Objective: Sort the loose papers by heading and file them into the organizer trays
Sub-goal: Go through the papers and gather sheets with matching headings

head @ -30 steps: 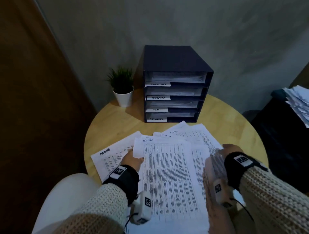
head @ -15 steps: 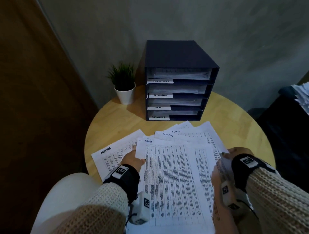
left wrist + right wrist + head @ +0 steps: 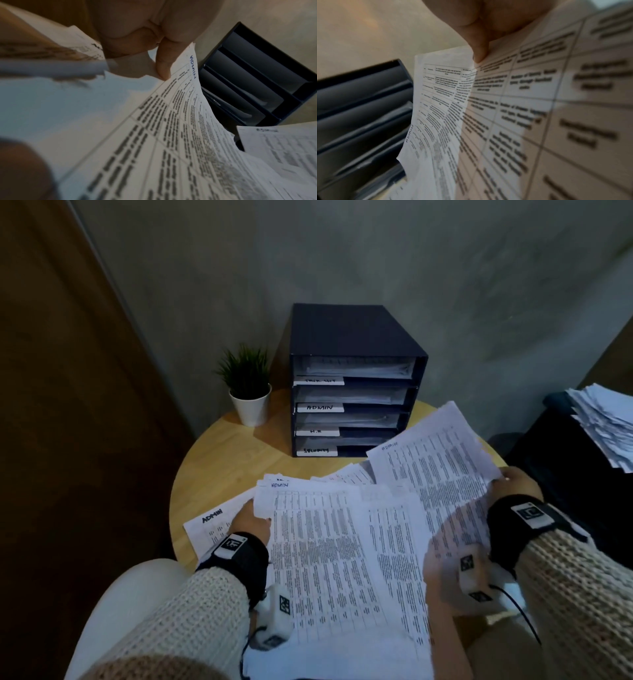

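Printed sheets headed ADMIN lie fanned over the near half of a round wooden table point(image 3: 219, 460). My right hand point(image 3: 513, 479) pinches the edge of one ADMIN sheet point(image 3: 435, 467) point(image 3: 440, 108) and holds it lifted, tilted toward the organizer. My left hand point(image 3: 251, 518) pinches the top left corner of the front ADMIN stack point(image 3: 329, 549) point(image 3: 180, 121), thumb on top. The dark organizer point(image 3: 356, 337) stands at the table's back with stacked trays holding papers, labelled among others ADMIN point(image 3: 320, 407) and SECURITY point(image 3: 317, 451).
A small potted plant point(image 3: 248, 392) stands left of the organizer. A heap of loose papers point(image 3: 606, 422) lies on a dark surface at the right. A brown door or panel runs along the left, a grey wall behind.
My right hand has lifted one ADMIN sheet off the pile and swung it up and to the right. The left hand has stayed at the stack's corner.
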`<state>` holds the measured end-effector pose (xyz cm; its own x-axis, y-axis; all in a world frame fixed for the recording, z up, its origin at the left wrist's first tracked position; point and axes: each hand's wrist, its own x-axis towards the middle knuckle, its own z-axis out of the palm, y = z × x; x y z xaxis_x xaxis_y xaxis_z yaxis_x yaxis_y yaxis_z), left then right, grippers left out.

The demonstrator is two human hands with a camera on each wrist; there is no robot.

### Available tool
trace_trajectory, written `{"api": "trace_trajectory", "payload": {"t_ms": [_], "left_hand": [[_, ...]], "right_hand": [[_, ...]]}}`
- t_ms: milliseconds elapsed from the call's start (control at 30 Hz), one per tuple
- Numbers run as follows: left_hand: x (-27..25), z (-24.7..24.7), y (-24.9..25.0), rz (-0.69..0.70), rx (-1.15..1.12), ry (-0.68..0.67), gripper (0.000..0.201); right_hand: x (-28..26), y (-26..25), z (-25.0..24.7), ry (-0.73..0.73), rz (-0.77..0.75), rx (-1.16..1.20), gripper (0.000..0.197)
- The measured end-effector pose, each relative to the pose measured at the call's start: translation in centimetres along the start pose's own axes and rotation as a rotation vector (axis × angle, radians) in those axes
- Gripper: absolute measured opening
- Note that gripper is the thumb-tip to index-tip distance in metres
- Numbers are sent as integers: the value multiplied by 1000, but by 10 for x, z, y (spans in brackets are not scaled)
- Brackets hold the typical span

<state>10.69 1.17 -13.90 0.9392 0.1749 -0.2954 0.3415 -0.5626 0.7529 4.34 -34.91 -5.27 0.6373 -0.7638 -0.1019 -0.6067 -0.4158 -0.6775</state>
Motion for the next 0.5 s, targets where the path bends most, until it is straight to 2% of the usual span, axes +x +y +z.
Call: {"api": "trace_trajectory", "payload": {"t_ms": [167,300,400,500], "left_hand": [[5,-22,7,-14,-15,79,37],[2,-34,11,-6,-91,105,35],[-1,-42,11,21,-137,104,35],[-3,-45,12,49,-186,105,34]], "right_hand": [[-19,-48,-22,118,-196,1,24],[-38,-89,-45,264,-316,-32,24],[-49,-109,-62,332,-401,85,20],[-60,-121,-72,301,-470,220,23]]}}
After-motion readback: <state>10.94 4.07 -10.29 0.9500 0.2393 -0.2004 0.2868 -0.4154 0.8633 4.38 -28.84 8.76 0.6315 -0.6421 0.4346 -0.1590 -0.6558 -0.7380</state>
